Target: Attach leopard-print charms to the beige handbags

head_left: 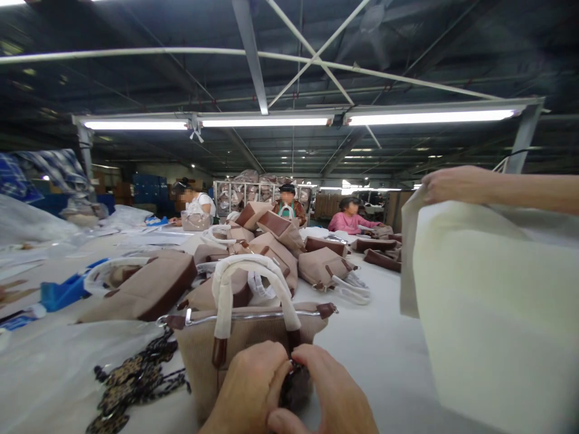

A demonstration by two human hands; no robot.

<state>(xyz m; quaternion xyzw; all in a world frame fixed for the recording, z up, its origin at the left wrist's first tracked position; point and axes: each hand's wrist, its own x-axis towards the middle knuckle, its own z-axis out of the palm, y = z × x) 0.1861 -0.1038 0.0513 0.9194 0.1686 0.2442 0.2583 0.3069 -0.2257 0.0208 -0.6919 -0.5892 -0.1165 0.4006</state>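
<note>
A beige handbag (253,334) with brown leather trim stands upright right in front of me, its silver zipper along the top and its handles (256,265) wrapped in white. My left hand (251,386) is closed at the bag's front, below the handle ends. Beside it, my right hand (332,386) pinches at the same spot, thumb and fingers bent in. Between the fingertips is a small dark item (296,386), mostly hidden, which I cannot make out. Black and leopard-patterned straps (136,374) lie to the left of the bag.
Several similar bags (271,247) are heaped behind. Clear plastic (81,367) and a blue item (66,292) lie at left. At right, another person's hand (456,184) holds up a pale sheet (493,313). Three people sit across the white table (375,337).
</note>
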